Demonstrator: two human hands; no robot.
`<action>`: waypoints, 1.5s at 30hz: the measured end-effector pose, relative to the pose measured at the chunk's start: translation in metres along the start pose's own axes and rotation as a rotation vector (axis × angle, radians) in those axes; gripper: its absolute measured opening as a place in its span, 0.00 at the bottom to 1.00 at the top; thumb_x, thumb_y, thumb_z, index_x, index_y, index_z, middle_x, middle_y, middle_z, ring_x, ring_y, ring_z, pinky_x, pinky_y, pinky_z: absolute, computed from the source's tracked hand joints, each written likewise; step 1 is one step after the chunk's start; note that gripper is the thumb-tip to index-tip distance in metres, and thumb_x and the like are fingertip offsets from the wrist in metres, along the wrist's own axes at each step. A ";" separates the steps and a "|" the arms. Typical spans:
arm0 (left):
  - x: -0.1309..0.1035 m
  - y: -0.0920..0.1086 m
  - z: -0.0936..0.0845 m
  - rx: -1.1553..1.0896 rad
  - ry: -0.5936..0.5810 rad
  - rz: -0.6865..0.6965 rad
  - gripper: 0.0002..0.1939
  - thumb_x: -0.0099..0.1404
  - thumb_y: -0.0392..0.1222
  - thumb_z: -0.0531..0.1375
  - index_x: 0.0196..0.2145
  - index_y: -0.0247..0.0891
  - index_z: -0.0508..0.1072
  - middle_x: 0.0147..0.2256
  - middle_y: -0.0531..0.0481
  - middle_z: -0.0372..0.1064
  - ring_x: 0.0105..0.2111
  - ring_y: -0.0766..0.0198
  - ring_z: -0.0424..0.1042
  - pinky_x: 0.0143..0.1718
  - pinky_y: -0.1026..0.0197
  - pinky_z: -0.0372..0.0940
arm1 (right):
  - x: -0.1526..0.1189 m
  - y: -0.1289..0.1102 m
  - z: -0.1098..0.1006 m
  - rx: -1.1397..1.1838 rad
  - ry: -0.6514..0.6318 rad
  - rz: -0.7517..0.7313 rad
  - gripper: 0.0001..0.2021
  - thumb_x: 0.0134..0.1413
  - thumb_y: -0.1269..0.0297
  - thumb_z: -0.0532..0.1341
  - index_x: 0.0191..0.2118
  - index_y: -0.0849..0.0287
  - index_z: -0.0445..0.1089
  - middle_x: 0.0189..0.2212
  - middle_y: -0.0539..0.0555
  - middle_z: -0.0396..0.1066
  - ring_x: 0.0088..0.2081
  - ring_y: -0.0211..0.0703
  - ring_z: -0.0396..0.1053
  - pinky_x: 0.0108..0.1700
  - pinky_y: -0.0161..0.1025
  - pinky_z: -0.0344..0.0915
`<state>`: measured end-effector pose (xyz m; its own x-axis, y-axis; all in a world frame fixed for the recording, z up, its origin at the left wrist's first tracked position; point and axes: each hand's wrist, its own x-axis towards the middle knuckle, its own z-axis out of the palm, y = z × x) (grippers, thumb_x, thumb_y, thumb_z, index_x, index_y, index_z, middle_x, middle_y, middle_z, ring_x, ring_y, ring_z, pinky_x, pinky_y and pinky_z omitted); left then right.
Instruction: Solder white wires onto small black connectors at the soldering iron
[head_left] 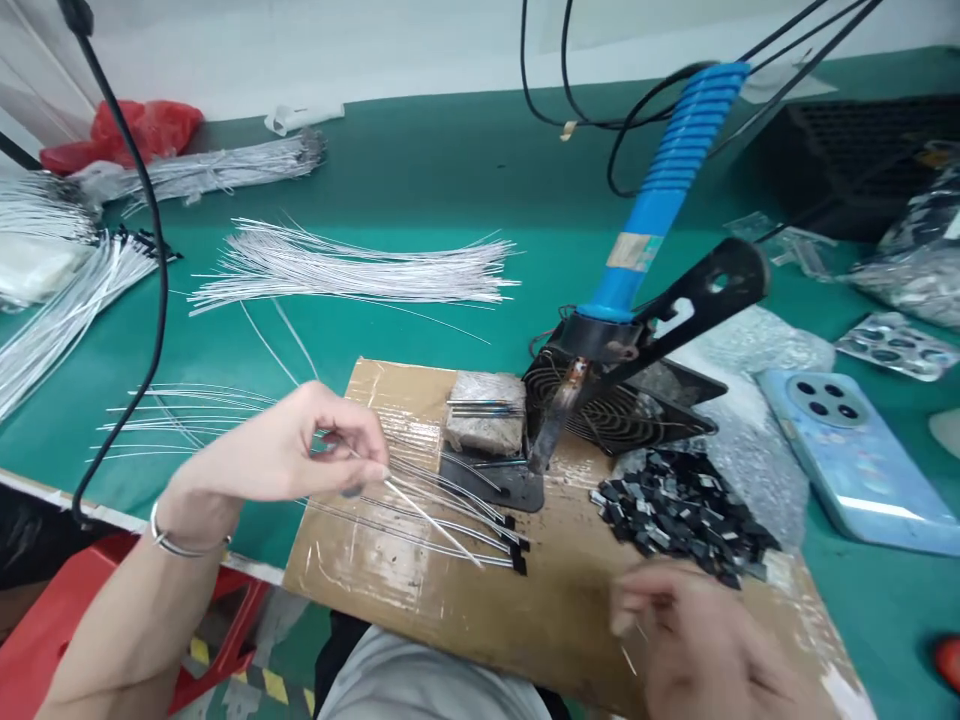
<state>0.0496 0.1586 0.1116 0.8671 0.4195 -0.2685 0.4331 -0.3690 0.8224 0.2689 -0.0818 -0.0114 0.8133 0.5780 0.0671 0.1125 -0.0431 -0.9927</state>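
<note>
My left hand [330, 450] pinches a thin white wire [431, 522] between thumb and fingertips, its free end pointing right and down over the cardboard. Beneath it lie several white wires with small black pieces [516, 550] at their ends. My right hand [697, 640], blurred, is closed at the front of the board, beside a pile of small black connectors [682, 510]. A thin bright sliver shows below its fingertips; what it is I cannot make out. Between and beyond the hands stands a blue-handled soldering iron [667, 190], tip down, in a black stand.
A solder-marked block [484, 425] sits beside the iron, with a black fan [600, 400] behind. A wire bundle [360, 265] lies farther back on the green mat. A light blue phone [862, 460] rests at right. One black cable [154, 250] hangs at left.
</note>
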 end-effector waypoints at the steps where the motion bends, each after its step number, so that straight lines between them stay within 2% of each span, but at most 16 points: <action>1: 0.002 -0.004 0.010 -0.032 -0.013 -0.007 0.07 0.66 0.37 0.63 0.30 0.34 0.77 0.22 0.53 0.70 0.20 0.70 0.61 0.22 0.67 0.56 | -0.008 -0.007 0.007 0.066 -0.137 0.060 0.14 0.62 0.55 0.63 0.28 0.56 0.77 0.23 0.52 0.69 0.24 0.41 0.66 0.25 0.37 0.61; 3: 0.006 -0.010 0.028 -0.085 -0.004 -0.014 0.08 0.67 0.38 0.63 0.30 0.33 0.77 0.22 0.53 0.69 0.20 0.71 0.59 0.21 0.67 0.54 | -0.021 -0.018 0.022 0.153 -0.348 0.133 0.12 0.62 0.56 0.63 0.31 0.55 0.78 0.24 0.50 0.69 0.23 0.38 0.65 0.25 0.34 0.61; 5: 0.009 -0.013 0.041 -0.128 0.017 -0.019 0.09 0.67 0.39 0.63 0.30 0.32 0.76 0.22 0.54 0.67 0.20 0.72 0.56 0.21 0.67 0.52 | -0.029 -0.026 0.035 0.203 -0.433 0.158 0.07 0.57 0.59 0.67 0.32 0.55 0.78 0.26 0.50 0.70 0.25 0.38 0.67 0.25 0.33 0.63; 7: 0.010 -0.014 0.049 -0.155 0.021 -0.025 0.09 0.68 0.39 0.62 0.31 0.32 0.76 0.23 0.55 0.67 0.20 0.72 0.56 0.21 0.67 0.52 | -0.030 -0.029 0.043 0.183 -0.395 0.189 0.05 0.54 0.63 0.69 0.29 0.56 0.77 0.25 0.49 0.70 0.24 0.36 0.66 0.25 0.31 0.63; 10: 0.009 -0.014 0.054 -0.167 0.025 -0.032 0.09 0.69 0.40 0.62 0.32 0.33 0.77 0.25 0.53 0.69 0.23 0.71 0.60 0.24 0.67 0.55 | -0.026 -0.029 0.046 0.147 -0.319 0.226 0.08 0.55 0.64 0.69 0.26 0.57 0.75 0.23 0.48 0.68 0.21 0.33 0.63 0.24 0.30 0.61; 13: 0.007 -0.014 0.057 -0.158 0.064 -0.061 0.10 0.70 0.42 0.62 0.33 0.33 0.77 0.26 0.52 0.72 0.25 0.69 0.63 0.26 0.66 0.57 | -0.022 -0.027 0.043 0.182 -0.329 0.198 0.10 0.56 0.64 0.69 0.25 0.58 0.75 0.21 0.48 0.66 0.21 0.34 0.63 0.23 0.31 0.61; 16: 0.005 -0.011 0.060 -0.112 0.096 -0.096 0.10 0.69 0.41 0.62 0.34 0.33 0.78 0.26 0.51 0.72 0.25 0.69 0.63 0.25 0.66 0.56 | -0.022 -0.022 0.040 0.183 -0.310 0.171 0.08 0.55 0.62 0.70 0.27 0.58 0.77 0.22 0.49 0.69 0.21 0.36 0.66 0.23 0.31 0.63; 20: 0.002 -0.010 0.068 -0.057 0.104 -0.094 0.09 0.69 0.41 0.61 0.34 0.34 0.78 0.25 0.53 0.71 0.22 0.71 0.60 0.23 0.67 0.54 | -0.026 -0.017 0.040 0.182 -0.271 0.194 0.07 0.52 0.61 0.72 0.33 0.58 0.80 0.29 0.53 0.75 0.24 0.38 0.69 0.25 0.33 0.69; 25: 0.002 -0.010 0.075 -0.083 0.078 -0.117 0.10 0.69 0.42 0.61 0.34 0.33 0.77 0.24 0.53 0.70 0.22 0.71 0.58 0.22 0.67 0.53 | -0.027 -0.017 0.042 0.218 -0.232 0.210 0.02 0.54 0.65 0.71 0.32 0.57 0.80 0.25 0.51 0.72 0.25 0.37 0.70 0.25 0.31 0.67; 28: 0.005 -0.011 0.074 -0.174 0.057 -0.115 0.10 0.69 0.42 0.61 0.33 0.33 0.76 0.23 0.54 0.67 0.22 0.71 0.58 0.22 0.67 0.52 | -0.026 -0.016 0.042 0.223 -0.221 0.114 0.02 0.55 0.70 0.69 0.33 0.56 0.80 0.25 0.50 0.73 0.25 0.37 0.70 0.26 0.32 0.67; 32: 0.011 -0.014 0.071 -0.346 -0.009 -0.129 0.11 0.68 0.43 0.62 0.31 0.32 0.74 0.24 0.53 0.68 0.24 0.70 0.61 0.24 0.67 0.56 | -0.023 -0.011 0.039 0.145 -0.254 -0.242 0.12 0.52 0.77 0.68 0.38 0.52 0.81 0.26 0.49 0.76 0.27 0.41 0.72 0.30 0.38 0.70; 34: 0.011 -0.014 0.071 -0.336 -0.013 -0.129 0.11 0.68 0.43 0.62 0.31 0.32 0.74 0.26 0.51 0.70 0.25 0.68 0.63 0.26 0.67 0.58 | -0.023 -0.009 0.037 0.113 -0.244 -0.352 0.16 0.50 0.79 0.68 0.40 0.50 0.81 0.27 0.49 0.77 0.26 0.42 0.72 0.33 0.42 0.71; 36: 0.009 -0.012 0.072 -0.242 0.023 -0.143 0.11 0.69 0.44 0.61 0.32 0.33 0.76 0.26 0.51 0.70 0.25 0.68 0.63 0.26 0.66 0.56 | -0.022 -0.008 0.036 0.107 -0.235 -0.304 0.13 0.51 0.78 0.68 0.37 0.51 0.81 0.26 0.49 0.77 0.26 0.41 0.72 0.34 0.41 0.71; 39: 0.003 -0.005 0.075 -0.052 0.095 -0.160 0.11 0.71 0.43 0.58 0.34 0.36 0.77 0.24 0.53 0.68 0.23 0.68 0.60 0.24 0.65 0.53 | -0.022 -0.007 0.036 0.180 -0.236 -0.068 0.07 0.56 0.74 0.68 0.29 0.55 0.79 0.21 0.48 0.73 0.24 0.38 0.70 0.28 0.35 0.68; 42: -0.001 0.002 0.078 0.069 0.137 -0.121 0.10 0.71 0.40 0.58 0.35 0.37 0.77 0.22 0.55 0.64 0.21 0.69 0.58 0.22 0.65 0.51 | -0.020 -0.005 0.036 0.326 -0.231 0.182 0.09 0.58 0.67 0.68 0.26 0.58 0.77 0.21 0.49 0.71 0.21 0.35 0.67 0.21 0.31 0.64; 45: -0.003 0.003 0.077 0.055 0.118 -0.103 0.09 0.70 0.39 0.58 0.34 0.37 0.76 0.20 0.58 0.57 0.19 0.70 0.52 0.20 0.66 0.47 | -0.017 -0.005 0.035 0.403 -0.266 0.275 0.11 0.58 0.62 0.68 0.25 0.59 0.77 0.22 0.50 0.71 0.19 0.35 0.66 0.18 0.31 0.63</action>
<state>0.0675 0.0924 0.0758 0.7837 0.5511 -0.2865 0.5340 -0.3622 0.7640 0.2348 -0.0630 -0.0106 0.6036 0.7776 -0.1761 -0.3534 0.0630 -0.9333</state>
